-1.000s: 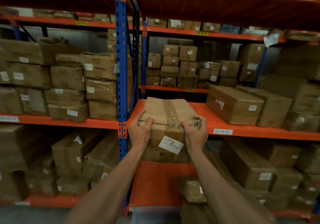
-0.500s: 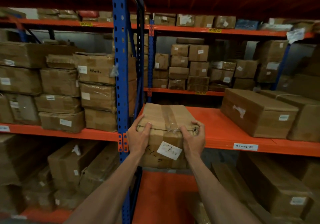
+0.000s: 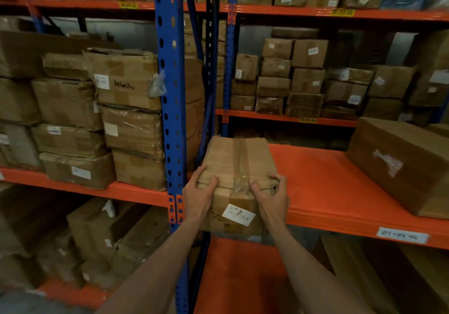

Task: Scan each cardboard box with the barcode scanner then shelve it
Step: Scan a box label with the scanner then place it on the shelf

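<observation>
A taped cardboard box [image 3: 239, 160] with a white label on its near face lies on the orange shelf [image 3: 320, 187], at the shelf's left end beside the blue upright. Its near end overhangs the shelf's front edge. My left hand [image 3: 199, 193] grips the box's near left top corner, thumb on top. My right hand [image 3: 272, 195] grips the near right top corner, fingers curled over the edge. No barcode scanner is in view.
A blue rack upright [image 3: 170, 109] stands just left of the box. A large brown box [image 3: 401, 165] lies on the same shelf to the right. Stacked boxes [image 3: 126, 109] fill the left bay, and more fill the far rack [image 3: 303, 80] and lower levels.
The box has slid further onto the orange shelf with both hands on it. My view has moved closer and up.
</observation>
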A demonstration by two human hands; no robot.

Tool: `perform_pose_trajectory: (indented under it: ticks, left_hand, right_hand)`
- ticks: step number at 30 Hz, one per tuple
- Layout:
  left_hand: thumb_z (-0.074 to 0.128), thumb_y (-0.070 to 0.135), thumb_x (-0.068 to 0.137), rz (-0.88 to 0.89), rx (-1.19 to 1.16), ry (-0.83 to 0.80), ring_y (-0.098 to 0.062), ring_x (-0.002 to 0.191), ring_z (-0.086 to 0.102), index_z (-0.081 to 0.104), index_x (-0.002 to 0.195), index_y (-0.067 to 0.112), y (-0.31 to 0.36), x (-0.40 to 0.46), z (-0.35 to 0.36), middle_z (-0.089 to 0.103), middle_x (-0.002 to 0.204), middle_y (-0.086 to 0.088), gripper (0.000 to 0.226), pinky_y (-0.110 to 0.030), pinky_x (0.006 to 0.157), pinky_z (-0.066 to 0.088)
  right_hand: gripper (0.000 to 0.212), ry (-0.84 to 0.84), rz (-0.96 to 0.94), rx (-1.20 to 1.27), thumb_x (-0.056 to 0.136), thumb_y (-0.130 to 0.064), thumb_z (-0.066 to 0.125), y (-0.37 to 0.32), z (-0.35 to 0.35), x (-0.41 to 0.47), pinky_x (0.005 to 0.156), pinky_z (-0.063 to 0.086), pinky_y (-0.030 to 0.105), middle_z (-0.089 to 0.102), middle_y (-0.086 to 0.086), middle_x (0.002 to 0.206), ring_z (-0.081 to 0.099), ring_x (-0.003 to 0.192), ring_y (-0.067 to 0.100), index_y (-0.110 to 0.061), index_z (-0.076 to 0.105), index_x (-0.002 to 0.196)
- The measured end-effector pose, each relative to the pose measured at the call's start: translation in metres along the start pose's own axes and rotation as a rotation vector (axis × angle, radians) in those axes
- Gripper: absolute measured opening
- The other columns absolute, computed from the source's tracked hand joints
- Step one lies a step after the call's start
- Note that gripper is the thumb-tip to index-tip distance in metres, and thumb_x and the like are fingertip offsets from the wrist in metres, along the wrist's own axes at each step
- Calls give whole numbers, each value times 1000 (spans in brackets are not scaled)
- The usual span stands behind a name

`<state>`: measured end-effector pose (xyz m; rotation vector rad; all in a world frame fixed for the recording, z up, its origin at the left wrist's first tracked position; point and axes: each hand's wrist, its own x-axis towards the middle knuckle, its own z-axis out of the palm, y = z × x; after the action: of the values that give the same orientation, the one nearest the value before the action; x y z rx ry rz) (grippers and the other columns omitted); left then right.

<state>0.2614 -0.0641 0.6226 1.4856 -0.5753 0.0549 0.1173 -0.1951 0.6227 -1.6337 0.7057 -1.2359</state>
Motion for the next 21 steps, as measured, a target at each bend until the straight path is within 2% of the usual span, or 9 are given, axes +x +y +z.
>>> perform_pose_trajectory:
  ticks: [5, 8, 11, 13, 15, 16, 18, 19, 21]
  left_hand:
    - [70, 52, 83, 28, 81, -68, -11, 120, 57, 63, 122, 41, -25, 44, 2, 59, 134, 1, 42, -37, 101, 50]
    - [61, 50, 91, 143, 316, -94, -21, 139, 39, 63, 126, 35, -34, 65, 3, 35, 156, -6, 38, -32, 108, 36]
    - [43, 45, 101, 424, 634, -77, -27, 150, 14, 61, 131, 20, -44, 86, 3, 18, 162, -13, 43, -45, 119, 21]
    - [29, 46, 103, 630, 828, -136, -26, 151, 11, 57, 134, 9, -48, 102, 1, 22, 161, -14, 56, -46, 122, 9]
    - [18, 54, 103, 676, 900, -245, -23, 149, 20, 54, 136, 4, -48, 116, -4, 34, 156, -12, 70, -39, 123, 5]
    - [16, 59, 101, 665, 905, -300, -22, 146, 27, 53, 137, 4, -48, 121, -7, 42, 152, -12, 76, -34, 123, 4]
    - [20, 68, 97, 702, 929, -391, -24, 137, 43, 53, 137, 4, -49, 131, -12, 53, 142, -13, 83, -32, 122, 11]
    - [25, 71, 94, 756, 941, -416, -26, 131, 49, 54, 135, 3, -49, 135, -14, 56, 138, -15, 85, -36, 120, 20]
    - [38, 73, 89, 888, 947, -439, -30, 123, 56, 57, 132, 1, -50, 141, -17, 60, 132, -17, 86, -44, 113, 36]
  right_hand:
    - [51, -10, -30, -67, 68, -70, 84, 17, 25, 28, 77, 61, 34, 69, -16, 99, 68, 91, 1, -51, 53, 105]
    - [54, 2, -14, -83, 65, -74, 83, 20, 41, 43, 77, 62, 34, 70, -16, 97, 67, 88, -4, -51, 54, 105]
    - [54, 3, -25, -120, 67, -78, 78, 24, 55, 51, 79, 60, 35, 69, -16, 101, 68, 95, 5, -51, 53, 106]
    - [52, -35, -52, -263, 73, -86, 64, 27, 63, 58, 89, 57, 41, 64, -7, 127, 65, 113, 20, -52, 52, 111]
    - [62, -96, -111, -542, 81, -91, 43, 30, 67, 65, 116, 38, 52, 28, 10, 166, 39, 145, 33, -52, 52, 128]
    - [70, -117, -159, -633, 83, -91, 35, 32, 66, 68, 126, 19, 52, 6, 12, 172, 19, 155, 34, -49, 53, 136]
    - [80, -142, -283, -724, 84, -92, 26, 32, 61, 75, 125, -14, 43, -16, 16, 171, -11, 158, 31, -46, 55, 143]
    - [81, -151, -356, -748, 84, -92, 27, 33, 57, 78, 122, -20, 40, -20, 18, 170, -18, 157, 31, -46, 55, 143]
    - [79, -168, -515, -745, 85, -89, 36, 37, 49, 83, 124, -16, 45, -17, 25, 168, -18, 157, 37, -41, 57, 144]
